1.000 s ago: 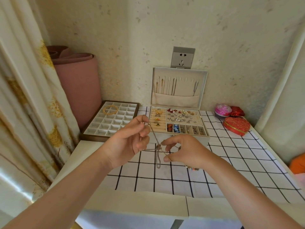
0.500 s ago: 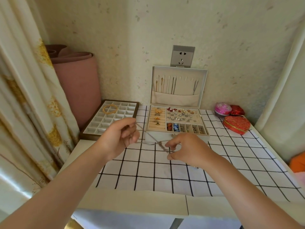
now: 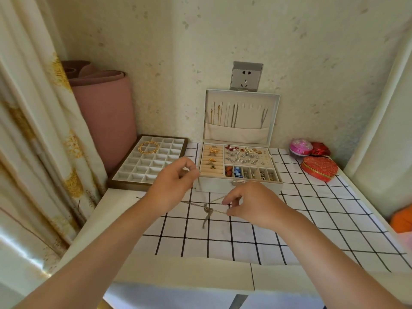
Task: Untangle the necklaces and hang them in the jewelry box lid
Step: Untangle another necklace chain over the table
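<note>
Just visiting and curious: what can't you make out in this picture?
Head view:
- necklaces between left hand and right hand: knot too small and blurred to count strands.
- Chains in the jewelry box lid: too small to tell apart.
- Orange object: cut off by the right edge.

I can make out no writing, number or brand anywhere I look; the wall socket (image 3: 246, 78) and the red heart-shaped tin (image 3: 319, 168) show only marks and patterns too small for me to read
</note>
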A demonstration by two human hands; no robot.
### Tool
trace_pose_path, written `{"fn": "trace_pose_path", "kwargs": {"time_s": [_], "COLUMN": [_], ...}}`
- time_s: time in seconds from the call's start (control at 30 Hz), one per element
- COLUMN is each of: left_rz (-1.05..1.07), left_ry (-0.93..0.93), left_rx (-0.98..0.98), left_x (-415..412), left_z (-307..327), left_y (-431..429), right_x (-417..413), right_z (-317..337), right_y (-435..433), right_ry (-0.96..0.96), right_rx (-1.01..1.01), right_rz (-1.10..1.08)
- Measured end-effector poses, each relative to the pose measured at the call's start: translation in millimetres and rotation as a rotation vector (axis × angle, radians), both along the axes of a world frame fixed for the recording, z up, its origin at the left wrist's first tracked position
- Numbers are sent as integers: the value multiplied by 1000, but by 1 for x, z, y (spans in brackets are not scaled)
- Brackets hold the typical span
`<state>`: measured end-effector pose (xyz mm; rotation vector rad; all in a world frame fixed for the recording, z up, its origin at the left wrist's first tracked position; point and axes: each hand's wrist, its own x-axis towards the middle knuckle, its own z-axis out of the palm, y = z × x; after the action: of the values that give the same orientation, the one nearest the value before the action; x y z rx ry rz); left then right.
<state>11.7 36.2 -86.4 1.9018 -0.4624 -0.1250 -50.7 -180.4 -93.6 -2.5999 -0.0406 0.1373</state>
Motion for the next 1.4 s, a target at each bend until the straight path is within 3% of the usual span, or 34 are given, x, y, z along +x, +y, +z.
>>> {"fn": "trace_pose_path", "kwargs": {"time_s": [0.1,0.2,0.33,0.47,0.77,0.9,1.1,1.3,1.4], "left_rz": [-146,-307,-440,-497,-253,-219,-95,51,73], "left_ry": [322,544,681,693,574,612,555,469,413], "left_rx": [-391,-653,-837,-870,-646,-605,-395,18,159], "left_x": [-1,-4,-2,2,19,18,18,18,16], "left_z": [11,17,20,22,22,18,9,-2,-8], "left_y": [2,4,6,7,22,25,24,17,13], "right_x": [-2,-1,-1,-4,-13,-12,-5,-3,-5], "right_z": [-3,-7,-8,-4,11,7,-2,0,3], "right_y": [1,8,20,26,18,9,10,10,12], "right_ry": [54,23,107,199,471,529,674,704,565], "right_rx": [-132,-141,193,456,781,1071,1305,1254,980], "right_rz": [45,86,150,199,200,281,422,232,119]}}
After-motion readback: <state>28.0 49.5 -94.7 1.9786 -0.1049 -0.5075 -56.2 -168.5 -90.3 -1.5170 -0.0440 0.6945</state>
